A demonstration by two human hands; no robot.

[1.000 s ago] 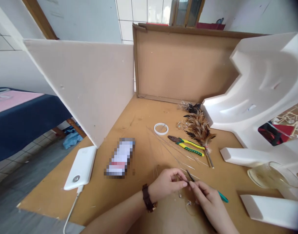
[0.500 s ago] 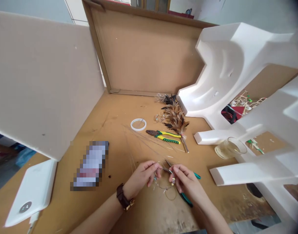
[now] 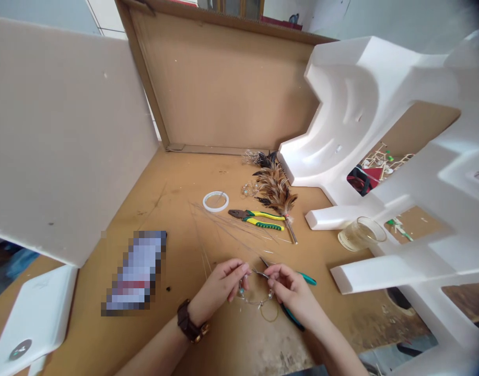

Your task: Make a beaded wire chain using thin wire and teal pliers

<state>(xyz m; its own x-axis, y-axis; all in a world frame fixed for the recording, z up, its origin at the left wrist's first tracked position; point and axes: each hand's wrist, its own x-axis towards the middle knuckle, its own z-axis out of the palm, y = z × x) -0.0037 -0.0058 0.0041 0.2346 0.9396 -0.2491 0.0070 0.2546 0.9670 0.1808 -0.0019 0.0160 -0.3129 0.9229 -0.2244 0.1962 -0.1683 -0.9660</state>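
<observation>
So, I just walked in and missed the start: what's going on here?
A person's left hand and right hand pinch a beaded wire piece, with beads showing between the two, over the table. A teal-handled tool shows around the right hand; whether that hand also grips it can't be told. Farther off lie yellow-and-green pliers and a bundle of feathers.

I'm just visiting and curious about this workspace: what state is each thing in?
Left hand: fingers pinched on the beaded wire.
Right hand: fingers curled, grip partly hidden.
Beaded wire: curved into a loop shape.
Teal-handled tool: handles spread, partly hidden.
Yellow-green pliers: lying, handles apart.
Phone: lying, screen lit, image blurred.
White ring: lying flat.
Feather bundle: lying down.
Glass: uncovered, contents unclear.
Cardboard panel: standing.
</observation>
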